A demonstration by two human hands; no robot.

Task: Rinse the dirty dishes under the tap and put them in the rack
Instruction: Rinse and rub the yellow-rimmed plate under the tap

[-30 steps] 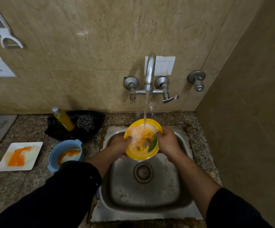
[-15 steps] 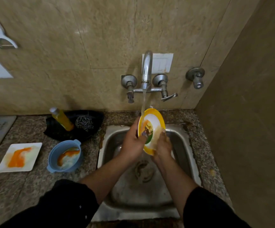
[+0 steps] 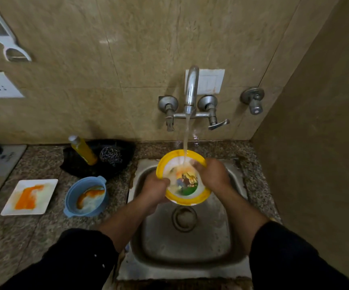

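A: Between both hands, status?
B: Left hand [image 3: 154, 188] and right hand [image 3: 212, 175] grip plate [image 3: 187, 197] under tap [image 3: 191, 88].
A: Remaining?
B: Left of hands: bowl [image 3: 85, 196], tray [image 3: 30, 196] unrinsed. Rack unseen.

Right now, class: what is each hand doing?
Left hand: closed on the yellow-rimmed plate at its left edge.
Right hand: on the plate's upper right rim, gripping it.

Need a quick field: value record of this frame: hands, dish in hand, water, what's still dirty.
left hand: grips the plate's left rim
right hand: on the plate's right rim, fingers on its face
plate: yellow-rimmed, held over the sink
tap: running, stream lands on the plate
still dirty: blue bowl, white square plate, both on the counter
rack: not in view
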